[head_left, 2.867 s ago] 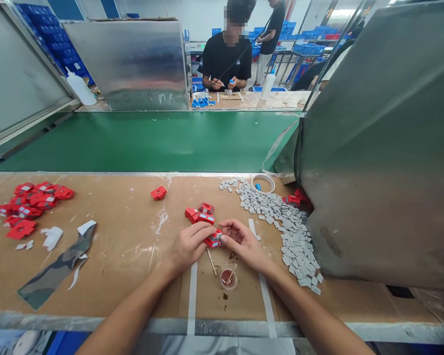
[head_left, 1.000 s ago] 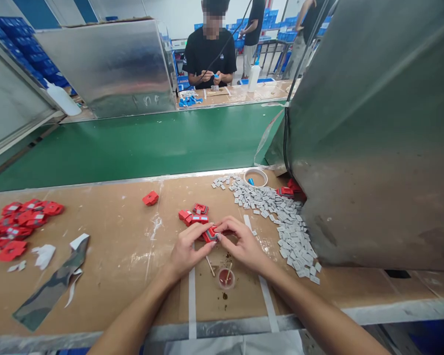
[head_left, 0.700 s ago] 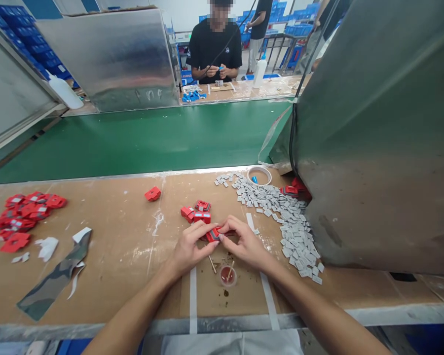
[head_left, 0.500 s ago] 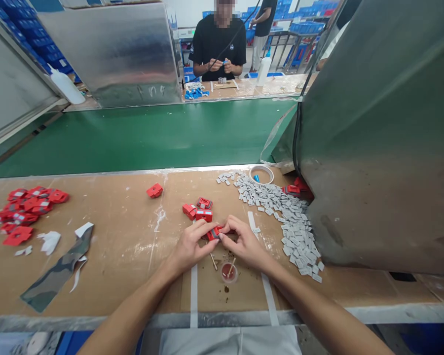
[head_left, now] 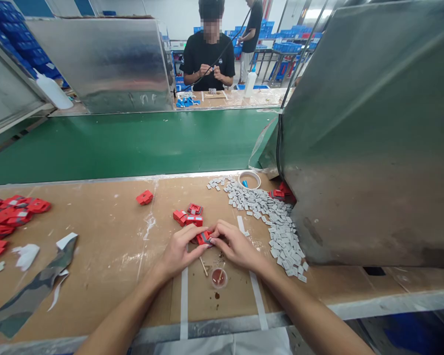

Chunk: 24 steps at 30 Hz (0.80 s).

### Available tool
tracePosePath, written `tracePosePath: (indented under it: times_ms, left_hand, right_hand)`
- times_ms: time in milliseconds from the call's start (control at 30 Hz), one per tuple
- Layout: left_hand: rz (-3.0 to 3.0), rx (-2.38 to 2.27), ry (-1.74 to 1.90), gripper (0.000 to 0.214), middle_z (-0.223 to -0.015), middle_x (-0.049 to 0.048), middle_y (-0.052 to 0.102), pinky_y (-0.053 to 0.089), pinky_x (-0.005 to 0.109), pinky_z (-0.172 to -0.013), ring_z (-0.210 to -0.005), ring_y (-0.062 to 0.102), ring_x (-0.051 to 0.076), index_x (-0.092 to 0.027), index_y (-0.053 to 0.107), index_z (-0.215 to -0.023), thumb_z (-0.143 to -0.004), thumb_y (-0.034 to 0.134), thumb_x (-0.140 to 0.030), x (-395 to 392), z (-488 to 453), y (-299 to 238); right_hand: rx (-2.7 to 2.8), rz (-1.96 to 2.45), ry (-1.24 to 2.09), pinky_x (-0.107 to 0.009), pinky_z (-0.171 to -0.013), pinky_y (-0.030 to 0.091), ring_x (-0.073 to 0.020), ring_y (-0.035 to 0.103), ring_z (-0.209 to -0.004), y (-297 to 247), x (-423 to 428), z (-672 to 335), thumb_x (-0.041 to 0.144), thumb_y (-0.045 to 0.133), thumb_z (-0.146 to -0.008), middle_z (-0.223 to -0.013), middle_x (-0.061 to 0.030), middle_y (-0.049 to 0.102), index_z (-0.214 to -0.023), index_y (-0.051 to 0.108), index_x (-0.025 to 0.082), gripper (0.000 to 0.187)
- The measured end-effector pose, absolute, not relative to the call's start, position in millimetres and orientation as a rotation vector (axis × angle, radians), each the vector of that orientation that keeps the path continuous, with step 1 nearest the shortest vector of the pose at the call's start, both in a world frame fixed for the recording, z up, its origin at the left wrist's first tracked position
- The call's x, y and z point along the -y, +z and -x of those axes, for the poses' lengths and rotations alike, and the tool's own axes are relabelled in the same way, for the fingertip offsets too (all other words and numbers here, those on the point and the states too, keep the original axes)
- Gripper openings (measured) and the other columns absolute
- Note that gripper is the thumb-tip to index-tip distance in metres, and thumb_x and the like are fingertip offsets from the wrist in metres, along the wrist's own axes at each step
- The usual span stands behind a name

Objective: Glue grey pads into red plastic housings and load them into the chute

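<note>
Brown worktop (head_left: 103,261): at left, heaped red pieces (head_left: 15,216), white scraps (head_left: 27,256) and a camouflage-patterned strip (head_left: 35,292); at centre, red parts (head_left: 194,220) and, nearer, a cup (head_left: 219,286) of reddish liquid (head_left: 216,278); at right, scattered grey tiles (head_left: 281,234) and, farther, a white ring (head_left: 259,181).

The brown-covered counter (head_left: 111,266) adjoins a flat green surface (head_left: 133,148), with a second counter (head_left: 239,100) along the far edge. A large metal panel (head_left: 370,148) bounds the right side; a smaller metal panel (head_left: 107,64) stands at far left, reflecting light. Beyond are a pale wall (head_left: 177,19), stacked blue crates (head_left: 31,47) and metal railings (head_left: 272,64).
</note>
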State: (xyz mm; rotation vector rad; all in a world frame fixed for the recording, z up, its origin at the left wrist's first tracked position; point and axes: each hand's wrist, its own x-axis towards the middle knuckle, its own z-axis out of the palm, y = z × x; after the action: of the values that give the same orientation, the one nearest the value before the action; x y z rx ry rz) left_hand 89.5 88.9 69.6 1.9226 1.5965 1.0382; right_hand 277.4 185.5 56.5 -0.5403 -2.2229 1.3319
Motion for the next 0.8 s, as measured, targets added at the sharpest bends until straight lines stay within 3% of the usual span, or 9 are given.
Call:
tracePosePath:
  times_ms: [167, 300, 433, 600, 800]
  left_hand:
    - [-1.913, -1.630, 1.066, 0.025, -0.097, 0.0098, 0.070, 0.054, 0.030, -0.079, -0.088, 0.066, 0.020, -0.015, 0.067, -0.111, -0.091, 0.061, -0.027, -88, -95, 62]
    - [-1.866, -1.648, 1.106, 0.028, -0.100, 0.0098, 0.071, 0.054, 0.031, -0.081, -0.090, 0.067, 0.020, -0.016, 0.066, -0.113, -0.090, 0.062, -0.032, -90, -93, 64]
    - [-1.820, -1.715, 1.194, 0.031, -0.102, 0.0092, 0.069, 0.054, 0.029, -0.071, -0.076, 0.064, 0.016, -0.017, 0.064, -0.117, -0.095, 0.055, -0.037, -92, -79, 74]
    - [-1.994, -1.860, 1.077, 0.028, -0.121, 0.0104, 0.065, 0.055, 0.035, -0.086, -0.101, 0.067, 0.022, -0.021, 0.063, -0.120, -0.095, 0.052, -0.027, -95, -65, 64]
    - [-2.039, -1.938, 1.035, 0.018, -0.113, 0.0084, 0.070, 0.054, 0.033, -0.081, -0.097, 0.069, 0.024, -0.024, 0.062, -0.103, -0.094, 0.049, -0.031, -100, -62, 48]
  right_hand:
    - [2.134, 0.593, 1.357, -0.028, -0.070, 0.040, -0.0163, 0.052, -0.076, 51, -179, -273, 0.022, 0.052, -0.095, -0.081, -0.0027, 0.054, -0.074, 0.048, 0.019, 0.021]
    - [2.080, 0.608, 1.455, -0.028, -0.070, 0.041, -0.0161, 0.054, -0.076, 54, -181, -273, 0.029, 0.055, -0.095, -0.082, -0.0033, 0.059, -0.077, 0.053, 0.018, 0.021]
    - [1.981, 0.683, 1.513, -0.028, -0.073, 0.045, -0.0163, 0.057, -0.079, 61, -189, -277, 0.040, 0.057, -0.095, -0.086, -0.0042, 0.062, -0.082, 0.058, 0.017, 0.026]
    - [1.931, 0.738, 1.438, -0.030, -0.075, 0.047, -0.0178, 0.061, -0.082, 76, -192, -287, 0.045, 0.059, -0.094, -0.087, -0.0053, 0.064, -0.082, 0.058, 0.018, 0.030]
    - [2.103, 0.893, 1.115, -0.031, -0.084, 0.047, -0.0196, 0.064, -0.092, 112, -134, -387, 0.035, 0.051, -0.100, -0.098, -0.0081, 0.068, -0.083, 0.060, 0.020, 0.025]
